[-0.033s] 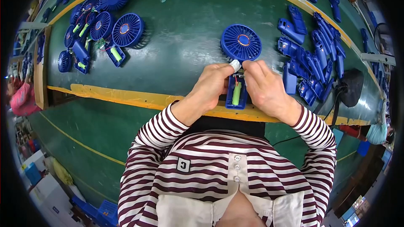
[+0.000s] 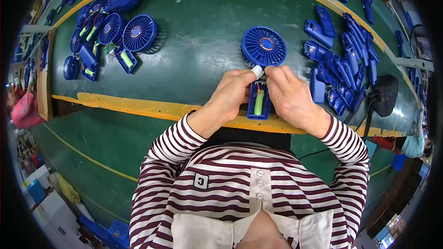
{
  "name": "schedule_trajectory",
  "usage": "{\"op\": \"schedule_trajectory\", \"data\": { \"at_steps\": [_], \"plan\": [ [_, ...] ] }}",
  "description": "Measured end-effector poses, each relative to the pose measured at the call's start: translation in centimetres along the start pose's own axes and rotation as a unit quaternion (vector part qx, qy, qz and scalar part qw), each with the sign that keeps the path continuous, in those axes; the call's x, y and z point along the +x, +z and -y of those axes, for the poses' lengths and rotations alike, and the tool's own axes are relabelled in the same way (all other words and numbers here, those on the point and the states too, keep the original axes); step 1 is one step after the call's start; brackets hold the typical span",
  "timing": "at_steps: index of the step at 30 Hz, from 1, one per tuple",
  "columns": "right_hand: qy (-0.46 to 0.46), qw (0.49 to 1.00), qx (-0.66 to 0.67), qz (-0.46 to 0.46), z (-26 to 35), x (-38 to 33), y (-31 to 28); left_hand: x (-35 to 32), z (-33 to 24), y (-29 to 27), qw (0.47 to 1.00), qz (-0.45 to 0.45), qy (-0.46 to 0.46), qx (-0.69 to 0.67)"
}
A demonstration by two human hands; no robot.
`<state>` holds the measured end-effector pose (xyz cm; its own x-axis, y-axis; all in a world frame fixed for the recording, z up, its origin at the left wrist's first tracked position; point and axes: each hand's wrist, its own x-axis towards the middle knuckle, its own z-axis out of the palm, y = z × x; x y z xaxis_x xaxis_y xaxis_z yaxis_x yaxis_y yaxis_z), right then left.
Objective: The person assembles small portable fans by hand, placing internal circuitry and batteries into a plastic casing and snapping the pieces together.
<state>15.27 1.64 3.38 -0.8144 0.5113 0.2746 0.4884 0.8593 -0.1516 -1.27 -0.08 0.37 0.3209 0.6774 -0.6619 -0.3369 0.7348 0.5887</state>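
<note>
Between my hands, near the table's front edge, lies a blue handheld fan [image 2: 263,46], its round head pointing away from me. Its handle is uncovered, showing a green battery cell [image 2: 259,103], thin red wires and part of a circuit board. My left hand [image 2: 234,88] is closed on the fan's neck from the left, a white covering on one fingertip. From the other side my right hand [image 2: 290,91] pinches at the same neck, just above the circuit board. What lies under the fingertips is hidden.
At the left sits a pile of blue fans [image 2: 110,30] with exposed batteries. Many blue handle shells [image 2: 353,60] are heaped at the right, beside a black object [image 2: 386,96] with a cable. A yellow strip [image 2: 120,104] edges the green table [image 2: 198,27].
</note>
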Motion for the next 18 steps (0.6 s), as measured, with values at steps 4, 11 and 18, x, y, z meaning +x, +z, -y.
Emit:
{"op": "schedule_trajectory", "data": {
  "at_steps": [4, 11, 18],
  "plan": [
    [0.012, 1.0, 0.014, 0.014, 0.09, 0.17, -0.05, -0.24, 0.5, -0.1, 0.997, 0.032, 0.038, -0.058],
    [0.015, 0.999, 0.039, 0.019, -0.23, 0.34, -0.26, -0.3, 0.44, -0.42, 0.996, 0.071, 0.048, 0.002],
    [0.02, 0.997, 0.05, 0.052, -0.58, 0.78, -0.61, -0.11, 0.01, -0.33, 0.994, 0.105, 0.03, -0.014]
  ]
}}
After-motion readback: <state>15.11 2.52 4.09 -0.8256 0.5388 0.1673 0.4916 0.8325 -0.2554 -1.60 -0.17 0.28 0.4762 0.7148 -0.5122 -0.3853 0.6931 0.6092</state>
